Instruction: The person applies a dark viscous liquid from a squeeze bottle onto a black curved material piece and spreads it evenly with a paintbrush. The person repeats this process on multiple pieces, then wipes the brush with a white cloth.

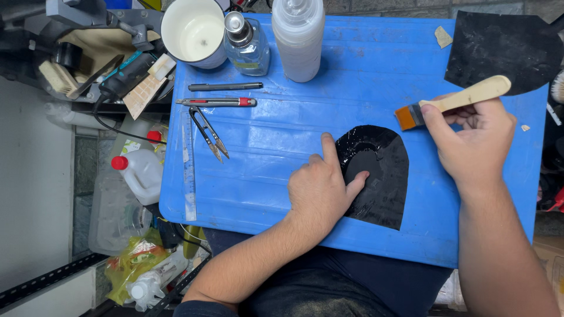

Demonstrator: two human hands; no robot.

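Observation:
A black, glossy, arch-shaped sheet piece (385,176) lies flat on the blue plastic board (282,147) across my lap. My left hand (320,191) presses on its left edge, thumb along the curve and a finger on the wet-looking surface. My right hand (476,141) hovers to the right of the piece and grips a flat brush (449,103) with a pale wooden handle and orange bristles, the bristles pointing left above the piece's upper right corner.
A larger black sheet (505,50) lies at the board's far right corner. Along the far edge stand a white cup (194,32), a small glass bottle (247,47) and a white plastic bottle (298,38). A pen (226,87), utility knife (216,102), thread snips (210,135) and clear ruler (188,170) lie at left.

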